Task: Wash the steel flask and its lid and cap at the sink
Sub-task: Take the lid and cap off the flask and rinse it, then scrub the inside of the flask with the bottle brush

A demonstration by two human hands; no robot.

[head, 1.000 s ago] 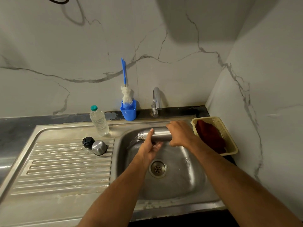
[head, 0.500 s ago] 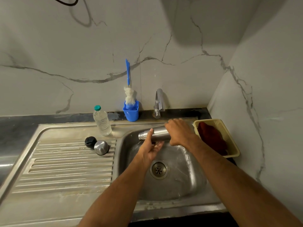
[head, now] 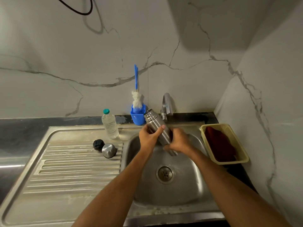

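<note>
Flask: steel flask (head: 158, 128) tilted over the sink (head: 188, 190) — mouth up-left.
Left hand (head: 148, 138): fingers grasping the upper body.
Right hand (head: 178, 141): fingers wrapped around the lower body.

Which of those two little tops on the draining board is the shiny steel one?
The steel cap, nearer the sink. The black lid beside it is dark plastic.

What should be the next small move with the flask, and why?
Probably reach the left hand for the bottle brush in the blue cup. Both hands grip the steel flask over the sink basin, tilted with its open mouth up toward the tap; the right hand could hold it alone. No water can be seen running.
</note>
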